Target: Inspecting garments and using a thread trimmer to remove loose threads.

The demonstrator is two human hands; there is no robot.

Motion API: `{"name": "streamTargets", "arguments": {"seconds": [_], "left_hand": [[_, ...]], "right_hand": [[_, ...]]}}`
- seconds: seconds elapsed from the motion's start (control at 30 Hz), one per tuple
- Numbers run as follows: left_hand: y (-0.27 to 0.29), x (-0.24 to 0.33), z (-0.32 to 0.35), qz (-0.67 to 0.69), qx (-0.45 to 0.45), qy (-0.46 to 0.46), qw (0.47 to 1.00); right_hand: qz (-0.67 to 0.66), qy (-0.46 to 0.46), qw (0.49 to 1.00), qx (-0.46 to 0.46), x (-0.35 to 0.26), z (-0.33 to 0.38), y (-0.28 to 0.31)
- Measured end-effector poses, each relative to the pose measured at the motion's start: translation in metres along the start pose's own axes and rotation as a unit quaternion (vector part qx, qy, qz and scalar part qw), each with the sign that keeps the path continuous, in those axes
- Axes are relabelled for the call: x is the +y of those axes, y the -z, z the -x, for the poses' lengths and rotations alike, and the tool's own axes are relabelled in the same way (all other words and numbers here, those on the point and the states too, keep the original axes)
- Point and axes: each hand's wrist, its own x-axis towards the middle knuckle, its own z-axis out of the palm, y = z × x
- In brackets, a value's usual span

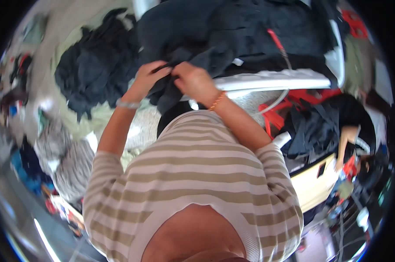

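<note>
Dark cloth (173,89) is pinched between both hands: left hand (148,75) grips its edge at nine o'clock, right hand (194,81) clamps it at three o'clock, fingertips touching, below the dark clothing pile (232,30) at twelve.

A white table edge (271,81) was seen running across the upper middle, bent by the lens; speckled pale flooring (147,122) lay beneath it; a pale yellow cabinet (311,183) stood at lower right, with red framework (278,115) near it; bright daylight was cast over the whole room.
</note>
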Motion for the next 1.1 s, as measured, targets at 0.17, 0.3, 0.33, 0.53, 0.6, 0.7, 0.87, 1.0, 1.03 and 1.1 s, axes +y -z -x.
{"name": "streamTargets", "arguments": {"seconds": [0.17, 0.3, 0.33, 0.53, 0.6, 0.7, 0.87, 1.0, 1.03, 1.1], "left_hand": [[-0.002, 0.001, -0.004, 0.054, 0.017, 0.019, 0.998], [-0.005, -0.002, -0.01, 0.03, 0.057, 0.056, 0.996], [-0.007, -0.007, -0.011, 0.045, 0.096, 0.086, 0.991], [0.01, 0.002, -0.032, -0.091, -0.066, 0.026, 0.993], [0.006, 0.017, -0.047, -0.037, -0.094, 0.089, 0.991], [0.004, 0.015, -0.063, -0.081, -0.127, 0.041, 0.988], [0.0, 0.018, -0.069, -0.092, -0.263, -0.004, 0.961], [0.006, 0.032, -0.055, -0.134, -0.312, -0.071, 0.938], [0.006, 0.039, -0.049, -0.176, -0.347, -0.114, 0.914], [0.015, 0.046, -0.054, -0.262, -0.381, -0.244, 0.852]], "right_hand": [[-0.032, -0.034, 0.997, 0.056, 0.006, -0.008, -0.003], [0.005, -0.027, 0.999, 0.027, 0.016, -0.001, -0.002], [0.025, -0.031, 0.999, 0.029, 0.015, 0.005, 0.004], [0.111, -0.027, 0.991, 0.075, 0.01, 0.013, -0.008], [0.119, -0.057, 0.986, 0.101, 0.008, 0.012, -0.007], [0.111, -0.092, 0.98, 0.137, 0.004, 0.015, -0.011], [0.108, -0.139, 0.968, 0.177, -0.006, 0.022, -0.019], [0.087, -0.186, 0.956, 0.209, -0.01, 0.016, -0.027], [0.078, -0.196, 0.955, 0.209, -0.009, 0.012, -0.028], [0.068, -0.217, 0.957, 0.181, -0.018, 0.005, -0.023]]}}
